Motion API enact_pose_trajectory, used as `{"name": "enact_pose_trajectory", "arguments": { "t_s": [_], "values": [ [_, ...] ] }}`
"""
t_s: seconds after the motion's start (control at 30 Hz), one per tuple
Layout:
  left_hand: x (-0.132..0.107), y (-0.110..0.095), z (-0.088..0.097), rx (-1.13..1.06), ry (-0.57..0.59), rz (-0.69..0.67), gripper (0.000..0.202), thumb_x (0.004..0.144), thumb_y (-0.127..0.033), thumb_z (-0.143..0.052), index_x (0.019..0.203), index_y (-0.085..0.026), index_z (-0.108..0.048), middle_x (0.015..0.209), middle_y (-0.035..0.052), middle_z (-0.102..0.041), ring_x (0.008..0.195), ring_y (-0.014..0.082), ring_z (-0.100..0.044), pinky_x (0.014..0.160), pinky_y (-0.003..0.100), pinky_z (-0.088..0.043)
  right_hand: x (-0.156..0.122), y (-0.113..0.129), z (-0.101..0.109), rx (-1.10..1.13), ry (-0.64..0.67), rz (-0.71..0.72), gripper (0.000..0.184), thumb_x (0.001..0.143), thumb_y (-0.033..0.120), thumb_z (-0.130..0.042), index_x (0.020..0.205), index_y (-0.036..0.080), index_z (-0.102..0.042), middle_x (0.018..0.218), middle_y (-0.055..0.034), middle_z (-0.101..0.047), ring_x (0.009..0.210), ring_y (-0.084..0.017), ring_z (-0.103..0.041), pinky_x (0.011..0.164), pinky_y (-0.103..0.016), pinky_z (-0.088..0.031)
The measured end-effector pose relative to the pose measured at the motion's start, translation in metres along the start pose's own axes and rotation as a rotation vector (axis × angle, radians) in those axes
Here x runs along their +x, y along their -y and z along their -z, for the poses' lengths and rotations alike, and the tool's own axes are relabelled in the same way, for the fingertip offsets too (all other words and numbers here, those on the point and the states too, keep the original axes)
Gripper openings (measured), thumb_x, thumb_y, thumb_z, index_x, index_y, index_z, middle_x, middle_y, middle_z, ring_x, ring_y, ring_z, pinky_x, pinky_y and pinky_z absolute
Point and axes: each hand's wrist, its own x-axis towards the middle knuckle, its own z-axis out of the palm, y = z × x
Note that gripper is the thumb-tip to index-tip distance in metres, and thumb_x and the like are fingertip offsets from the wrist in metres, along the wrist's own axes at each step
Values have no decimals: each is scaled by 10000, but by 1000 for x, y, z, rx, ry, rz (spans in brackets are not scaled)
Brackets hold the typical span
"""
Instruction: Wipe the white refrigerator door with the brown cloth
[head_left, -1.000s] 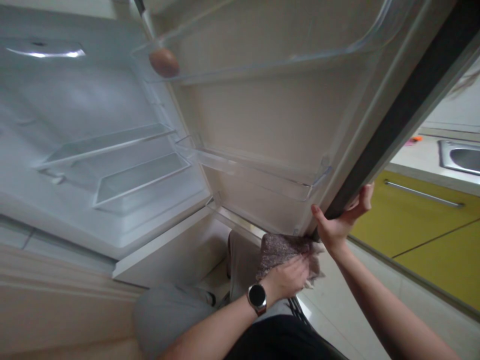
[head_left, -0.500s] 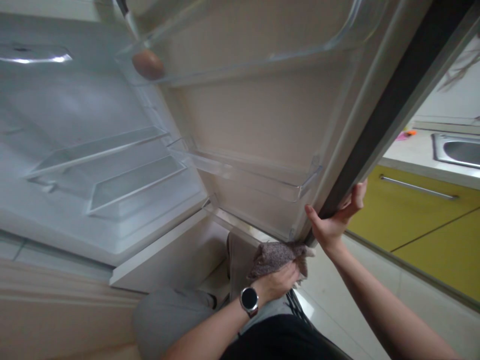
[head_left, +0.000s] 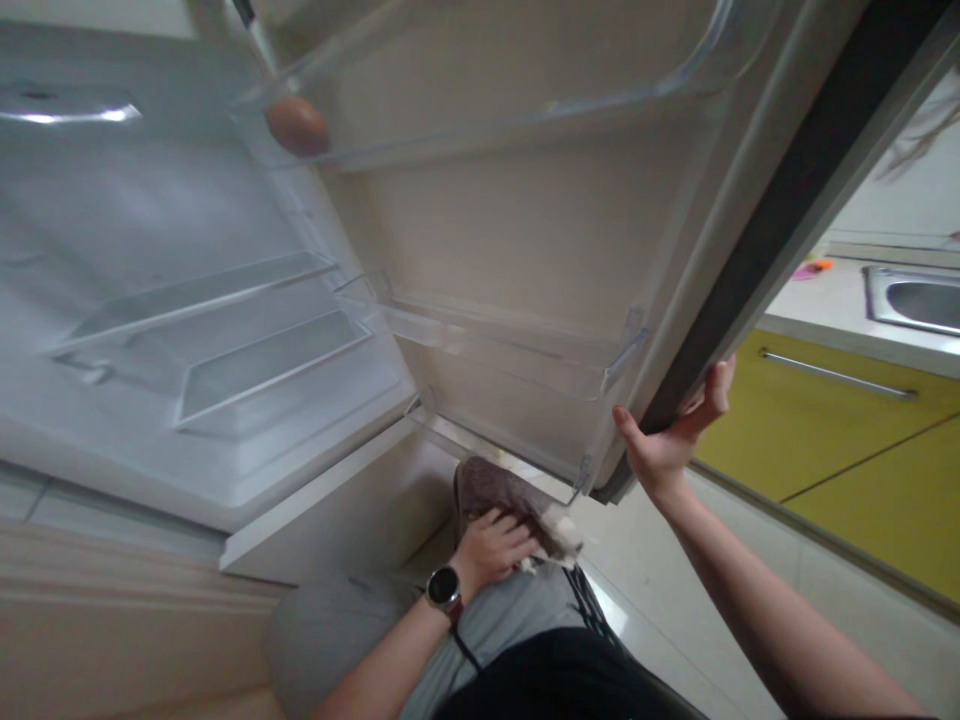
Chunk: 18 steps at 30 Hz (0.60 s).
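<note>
My left hand (head_left: 495, 548), with a watch on the wrist, presses its fingers over a greyish-brown cloth (head_left: 525, 500) with a pale ragged end. The cloth is just below the lower edge of an open refrigerator door (head_left: 510, 230). On the right, my right hand (head_left: 671, 440) grips that door's outer edge near the bottom, thumb on the inner side and fingers around the outside. Clear door shelves (head_left: 525, 365) cross the inner face. A brown egg (head_left: 298, 126) sits in the upper one.
The refrigerator's white interior (head_left: 165, 200) opens at left, with glass shelves (head_left: 277, 365) inside. A white drawer front (head_left: 337, 510) juts out below. Beyond the door are a yellow cabinet (head_left: 840, 440) and a countertop with a metal sink (head_left: 922, 300).
My left hand has drawn the cloth left, away from the door's lower corner, which now shows. My right hand keeps its grip on the door edge.
</note>
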Motion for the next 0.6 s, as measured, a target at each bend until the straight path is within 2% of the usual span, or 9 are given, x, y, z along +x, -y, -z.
{"name": "enact_pose_trajectory", "arguments": {
  "t_s": [0.1, 0.17, 0.23, 0.3, 0.33, 0.4, 0.47, 0.53, 0.6],
  "values": [
    [-11, 27, 4, -157, -212, 340, 333, 913, -307, -652, 1232, -290, -745, 1181, 79, -770, 1225, 273, -654, 1185, 488, -381, 2, -7, -2, -3, 3, -27, 1207, 693, 716, -787, 1615, 266, -150, 1727, -186, -68, 1627, -387, -89, 1267, -685, -129],
    [-9, 39, 12, -399, -458, 686, 375, 876, -316, -703, 1248, -289, -744, 1236, 93, -749, 1268, 299, -640, 1204, 503, -388, 3, -12, -3, 7, 0, -16, 1216, 685, 714, -795, 1613, 269, -147, 1729, -185, -64, 1628, -383, -91, 1270, -679, -125],
    [0, 51, 22, -714, -785, 1085, 332, 846, -298, -745, 1176, -259, -751, 1179, 89, -756, 1178, 283, -689, 1103, 441, -499, 3, -13, -3, 18, -5, -28, 1224, 673, 714, -804, 1610, 269, -153, 1729, -183, -66, 1628, -383, -96, 1271, -682, -115],
    [11, 65, 30, -1049, -1104, 1454, 185, 875, -288, -710, 1042, -213, -730, 986, 60, -764, 941, 233, -742, 908, 362, -586, 2, -12, -2, 26, -12, -62, 1235, 659, 721, -813, 1605, 262, -166, 1730, -184, -63, 1628, -382, -92, 1275, -677, -104],
    [16, 71, 33, -1223, -1223, 1584, 131, 906, -293, -670, 988, -198, -706, 896, 39, -752, 821, 206, -738, 826, 333, -597, 1, -9, -2, 32, -13, -75, 1238, 654, 721, -818, 1602, 262, -168, 1731, -183, -58, 1629, -379, -89, 1279, -671, -103],
    [21, 83, 37, -1527, -1370, 1729, 141, 963, -289, -579, 939, -182, -668, 810, 18, -732, 689, 170, -714, 748, 303, -597, -1, -4, -1, 46, -10, -86, 1239, 650, 711, -831, 1598, 269, -166, 1733, -177, -46, 1630, -372, -83, 1283, -660, -109],
    [21, 88, 38, -1718, -1441, 1767, 182, 998, -285, -529, 950, -174, -664, 819, 23, -740, 671, 158, -716, 733, 290, -597, -3, 2, 0, 55, -5, -91, 1239, 646, 694, -846, 1595, 273, -169, 1730, -177, -42, 1630, -374, -77, 1280, -662, -115],
    [21, 88, 35, -1822, -1456, 1781, 216, 1015, -296, -509, 957, -168, -673, 835, 34, -746, 686, 164, -726, 725, 293, -600, -5, 7, 1, 52, -13, -89, 1224, 648, 680, -850, 1591, 271, -185, 1724, -183, -53, 1631, -380, -66, 1273, -673, -117],
    [23, 80, 26, -1926, -1418, 1810, 257, 1026, -316, -484, 957, -164, -679, 840, 46, -749, 703, 183, -734, 731, 320, -610, -5, 8, 1, 40, -25, -60, 1193, 669, 665, -841, 1590, 267, -196, 1718, -186, -74, 1632, -381, -54, 1270, -677, -120]
  ]
}}
